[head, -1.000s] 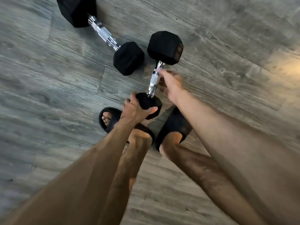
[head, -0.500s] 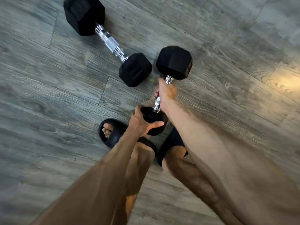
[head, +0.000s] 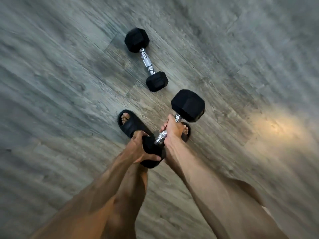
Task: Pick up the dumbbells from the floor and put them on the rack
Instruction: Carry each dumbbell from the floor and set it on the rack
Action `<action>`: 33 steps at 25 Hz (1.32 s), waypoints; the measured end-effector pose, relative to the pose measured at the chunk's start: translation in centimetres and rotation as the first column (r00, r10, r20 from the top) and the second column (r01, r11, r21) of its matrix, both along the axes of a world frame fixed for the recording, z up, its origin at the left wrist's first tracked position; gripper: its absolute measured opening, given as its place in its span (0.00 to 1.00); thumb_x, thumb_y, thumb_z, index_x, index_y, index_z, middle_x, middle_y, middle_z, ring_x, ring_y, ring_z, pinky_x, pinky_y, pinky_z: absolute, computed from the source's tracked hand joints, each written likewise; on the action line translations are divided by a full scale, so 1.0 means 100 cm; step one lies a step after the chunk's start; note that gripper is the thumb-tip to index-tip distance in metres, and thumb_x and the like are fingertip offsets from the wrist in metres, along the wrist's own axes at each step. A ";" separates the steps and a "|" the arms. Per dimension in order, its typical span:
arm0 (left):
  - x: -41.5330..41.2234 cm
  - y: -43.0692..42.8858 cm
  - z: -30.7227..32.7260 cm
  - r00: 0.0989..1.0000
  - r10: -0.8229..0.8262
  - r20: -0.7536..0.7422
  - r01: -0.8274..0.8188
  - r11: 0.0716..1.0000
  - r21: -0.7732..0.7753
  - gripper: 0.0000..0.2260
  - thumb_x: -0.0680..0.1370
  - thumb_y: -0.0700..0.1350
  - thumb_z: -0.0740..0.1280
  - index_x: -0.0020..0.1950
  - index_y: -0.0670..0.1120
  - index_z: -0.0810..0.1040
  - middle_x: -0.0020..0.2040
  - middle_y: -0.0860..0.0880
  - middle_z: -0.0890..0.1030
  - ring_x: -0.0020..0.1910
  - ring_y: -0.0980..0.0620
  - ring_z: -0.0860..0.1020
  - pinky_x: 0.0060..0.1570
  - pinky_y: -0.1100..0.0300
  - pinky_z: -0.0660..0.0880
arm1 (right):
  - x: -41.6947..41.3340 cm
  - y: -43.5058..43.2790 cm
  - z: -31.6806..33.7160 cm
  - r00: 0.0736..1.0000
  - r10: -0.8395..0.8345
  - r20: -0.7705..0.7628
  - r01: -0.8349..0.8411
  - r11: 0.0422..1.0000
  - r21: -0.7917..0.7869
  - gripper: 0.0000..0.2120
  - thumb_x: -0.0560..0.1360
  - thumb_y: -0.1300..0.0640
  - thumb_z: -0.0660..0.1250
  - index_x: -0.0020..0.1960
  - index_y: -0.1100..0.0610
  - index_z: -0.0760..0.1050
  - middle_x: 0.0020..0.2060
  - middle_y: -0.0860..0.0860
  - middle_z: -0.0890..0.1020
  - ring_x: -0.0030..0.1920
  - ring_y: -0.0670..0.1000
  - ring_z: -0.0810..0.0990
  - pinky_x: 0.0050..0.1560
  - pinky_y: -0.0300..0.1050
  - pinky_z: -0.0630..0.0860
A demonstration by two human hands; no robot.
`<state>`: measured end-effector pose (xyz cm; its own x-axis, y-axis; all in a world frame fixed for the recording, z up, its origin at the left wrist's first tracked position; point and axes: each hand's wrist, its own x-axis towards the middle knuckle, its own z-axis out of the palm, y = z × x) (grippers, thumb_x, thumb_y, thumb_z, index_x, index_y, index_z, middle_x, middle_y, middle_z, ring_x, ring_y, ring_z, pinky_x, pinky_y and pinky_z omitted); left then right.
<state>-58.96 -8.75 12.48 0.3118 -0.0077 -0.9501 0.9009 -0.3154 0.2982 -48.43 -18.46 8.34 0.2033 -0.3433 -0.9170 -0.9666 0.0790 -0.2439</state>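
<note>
I hold one black hex dumbbell [head: 188, 105] with a chrome handle above the floor, tilted with its far head up to the right. My right hand [head: 172, 128] grips the chrome handle. My left hand [head: 138, 147] cups the near black head, fingers curled round it. A second black hex dumbbell [head: 146, 60] lies on the grey wood floor just beyond, apart from both hands. No rack is in view.
My two feet in black slides [head: 131, 123] stand on the grey plank floor [head: 69, 83] directly under the held dumbbell. A warm patch of light [head: 283, 125] falls on the floor at the right.
The held dumbbell has risen off the floor with both hands on it. The view has swung, so the second dumbbell now lies farther away and more upright in the frame.
</note>
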 end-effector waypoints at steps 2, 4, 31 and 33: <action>-0.015 0.008 0.069 0.999 0.052 0.007 -0.052 0.999 -0.005 0.42 0.54 0.60 0.82 0.61 0.55 0.64 0.59 0.52 0.74 0.61 0.51 0.74 0.58 0.61 0.73 | -0.012 0.011 0.062 0.999 0.039 0.010 -0.039 0.999 0.025 0.14 0.73 0.60 0.65 0.31 0.56 0.65 0.22 0.52 0.67 0.18 0.48 0.65 0.21 0.37 0.62; -0.028 0.016 0.130 0.997 0.076 0.034 -0.076 0.997 0.000 0.35 0.61 0.51 0.83 0.57 0.58 0.63 0.51 0.60 0.70 0.54 0.59 0.71 0.52 0.72 0.68 | -0.020 0.024 0.124 0.996 0.085 0.017 -0.085 0.995 0.042 0.17 0.73 0.58 0.66 0.30 0.54 0.63 0.20 0.51 0.66 0.18 0.48 0.65 0.21 0.37 0.62; -0.326 0.065 0.400 0.333 0.911 0.241 -0.932 0.357 -0.060 0.41 0.58 0.63 0.80 0.62 0.52 0.64 0.58 0.49 0.76 0.56 0.48 0.77 0.51 0.50 0.78 | -0.315 0.245 0.438 0.180 0.947 0.266 -0.982 0.189 -0.007 0.14 0.70 0.59 0.64 0.29 0.58 0.64 0.20 0.52 0.65 0.17 0.50 0.62 0.25 0.38 0.62; -0.350 0.079 0.401 0.260 0.934 0.246 -0.958 0.282 -0.059 0.41 0.58 0.62 0.81 0.63 0.51 0.64 0.59 0.50 0.75 0.57 0.48 0.76 0.49 0.52 0.77 | -0.346 0.267 0.444 0.125 0.957 0.262 -0.992 0.126 0.016 0.17 0.72 0.59 0.65 0.27 0.58 0.64 0.19 0.53 0.64 0.17 0.50 0.60 0.25 0.38 0.60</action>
